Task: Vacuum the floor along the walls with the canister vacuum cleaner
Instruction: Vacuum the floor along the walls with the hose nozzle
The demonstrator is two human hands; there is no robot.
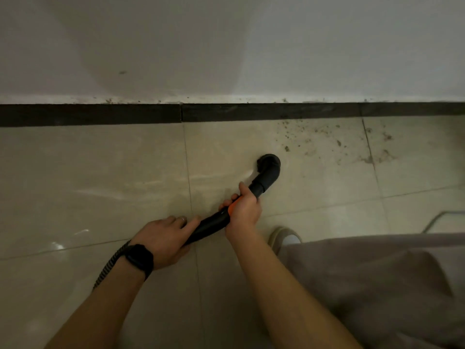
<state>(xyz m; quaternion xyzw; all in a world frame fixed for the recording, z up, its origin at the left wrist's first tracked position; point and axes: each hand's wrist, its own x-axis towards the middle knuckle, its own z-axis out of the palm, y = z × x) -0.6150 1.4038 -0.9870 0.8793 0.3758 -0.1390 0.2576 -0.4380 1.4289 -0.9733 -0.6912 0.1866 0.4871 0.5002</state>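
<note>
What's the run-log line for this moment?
left hand holds wand | right hand grips wand further forward | nozzle at floor | dirt right of nozzle, by baseboard

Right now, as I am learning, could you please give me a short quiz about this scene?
1. True or false: the nozzle touches the dark baseboard.
2. The scattered dirt lies: A left of the nozzle; B right of it, nearer the wall; C between the hands.
3. Fill in: the left hand and the right hand both grip the black ____.
Key: 1 false, it is apart, over the tile. 2 B. 3 hose.
</note>
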